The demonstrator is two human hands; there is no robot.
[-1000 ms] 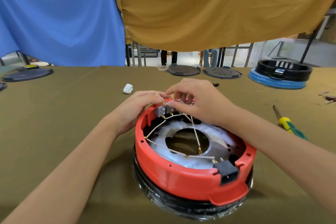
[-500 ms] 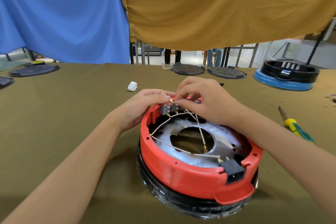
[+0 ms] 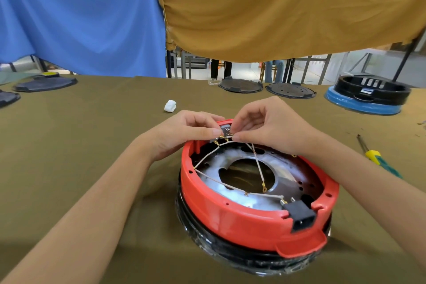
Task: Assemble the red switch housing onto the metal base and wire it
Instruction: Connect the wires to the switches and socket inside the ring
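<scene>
Head view: wiring the switch at the red housing (image 3: 242, 219), table centre.
Left hand (image 3: 184, 136) pinches grey switch (image 3: 225, 130) at rim's 12 o'clock; right hand (image 3: 265, 127) pinches white wire (image 3: 258, 163); seat terminal squarely, steadying the switch.

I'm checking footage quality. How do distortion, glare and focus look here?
Head view: wide-angle bowing curves the table edge; soft glare whitens the metal plate; bright daylight shows beneath the cloths; hands, left and right, and wires stay sharp.
</scene>
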